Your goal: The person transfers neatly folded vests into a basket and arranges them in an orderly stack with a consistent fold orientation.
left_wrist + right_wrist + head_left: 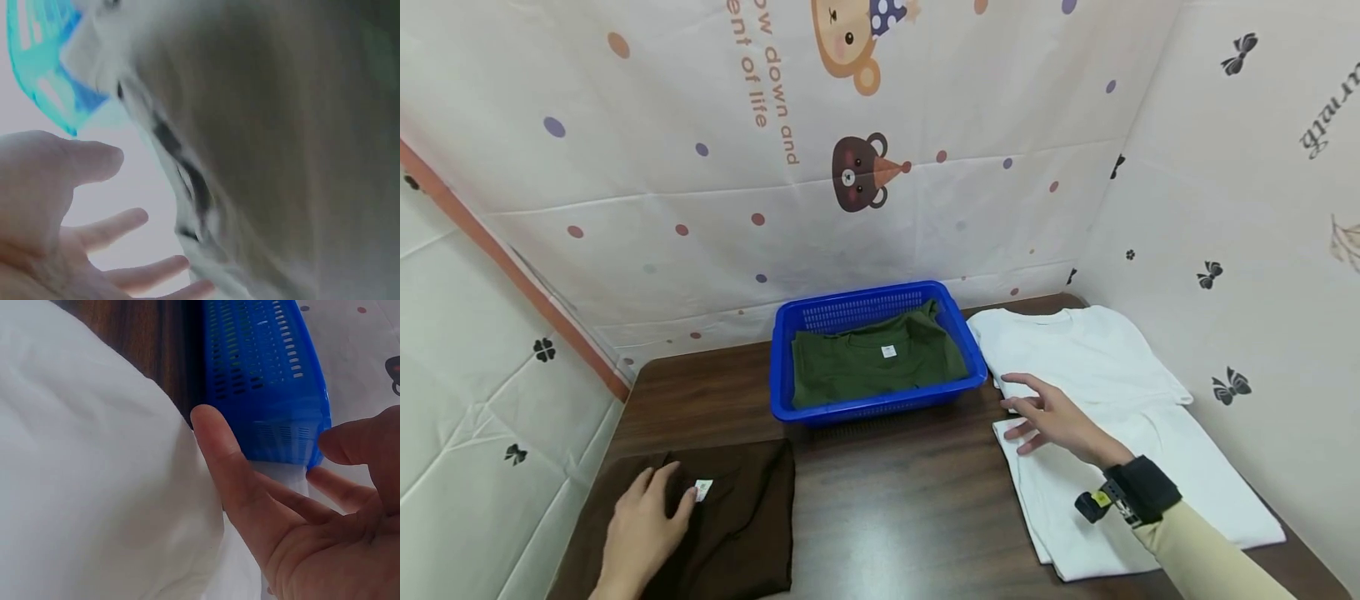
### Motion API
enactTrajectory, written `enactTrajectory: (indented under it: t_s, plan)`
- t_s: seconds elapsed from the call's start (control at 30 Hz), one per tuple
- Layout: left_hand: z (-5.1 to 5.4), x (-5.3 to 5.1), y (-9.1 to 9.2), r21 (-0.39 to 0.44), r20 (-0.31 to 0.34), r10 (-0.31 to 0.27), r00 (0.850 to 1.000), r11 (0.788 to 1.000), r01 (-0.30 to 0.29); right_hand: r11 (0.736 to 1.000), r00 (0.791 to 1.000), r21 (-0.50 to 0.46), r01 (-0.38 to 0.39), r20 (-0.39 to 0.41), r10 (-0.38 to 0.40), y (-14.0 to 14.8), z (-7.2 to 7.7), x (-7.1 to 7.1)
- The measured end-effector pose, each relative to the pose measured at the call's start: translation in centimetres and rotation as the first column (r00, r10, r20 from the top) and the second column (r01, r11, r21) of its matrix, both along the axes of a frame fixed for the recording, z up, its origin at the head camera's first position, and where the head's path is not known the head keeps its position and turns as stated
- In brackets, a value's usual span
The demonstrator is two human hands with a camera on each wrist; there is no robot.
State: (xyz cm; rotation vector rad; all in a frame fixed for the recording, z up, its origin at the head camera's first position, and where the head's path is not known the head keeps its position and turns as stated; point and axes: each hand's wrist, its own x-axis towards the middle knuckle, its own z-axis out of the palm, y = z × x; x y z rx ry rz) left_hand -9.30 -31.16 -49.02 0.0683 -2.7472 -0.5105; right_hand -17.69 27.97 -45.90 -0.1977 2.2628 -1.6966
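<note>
At the lower left of the head view, my left hand (645, 522) is over a folded brown T-shirt (745, 517), its thumb by the white neck label (703, 489). The left wrist view shows that hand (94, 219) with fingers apart; whether they touch the cloth I cannot tell. On the other side, my right hand (1063, 421) hovers above two white T-shirts (1075, 350), near the right edge of a blue basket (880, 408). Its fingers are spread and hold nothing in the right wrist view. A folded green T-shirt (880, 362) lies inside the basket.
The brown wooden table (895, 500) runs between the brown and white shirts. Behind it hangs a printed cloth wall (700, 192), with more cloth at left and right. A black band with a small camera (1093, 504) circles my right wrist.
</note>
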Motion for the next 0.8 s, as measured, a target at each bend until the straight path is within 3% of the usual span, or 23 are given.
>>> enactTrajectory:
  t_s: [0.07, 0.13, 0.3, 0.33, 0.4, 0.5, 0.67, 0.8]
  plan:
    - [0.4, -0.1, -1.3, 0.006, 0.087, 0.022, 0.996, 1.0, -0.022, 1.0, 1.0, 0.0, -0.006, 0.003, 0.006, 0.0, -0.1, 0.0]
    - [0.8, -0.2, -2.6, 0.021, 0.207, 0.062, 0.976, 0.997, -0.068, 1.0, 1.0, -0.001, -0.012, 0.009, 0.012, 0.0, -0.2, 0.1]
    - [1.0, -0.5, -5.1, 0.083, 0.442, 0.15, 0.884, 0.975, -0.207, 1.0, 1.0, -0.002, -0.01, 0.023, 0.011, 0.0, -0.2, 0.2]
    - [0.9, -0.5, -5.5, 0.091, 0.468, 0.16, 0.869, 0.969, -0.228, 1.0, 1.0, -0.002, -0.01, 0.025, 0.01, 0.0, -0.2, 0.2]
    - [0.6, -0.5, -6.2, 0.095, 0.494, 0.163, 0.854, 0.966, -0.24, 1.0, 1.0, 0.001, -0.011, 0.026, 0.011, 0.0, -0.2, 0.2]
    - [0.3, -0.5, -6.9, 0.073, 0.494, 0.146, 0.857, 0.975, -0.208, 1.0, 1.0, 0.012, -0.015, 0.027, 0.015, 0.0, -0.3, 0.3]
    - [0.3, -0.5, -7.3, 0.027, 0.439, 0.108, 0.892, 0.991, -0.133, 0.999, 0.999, 0.028, -0.017, 0.035, 0.016, -0.2, -0.5, 0.4]
    - [0.6, -0.4, -7.2, -0.003, 0.438, 0.1, 0.893, 0.994, -0.109, 0.999, 0.999, 0.03, -0.024, 0.042, 0.023, -0.5, -0.6, 0.5]
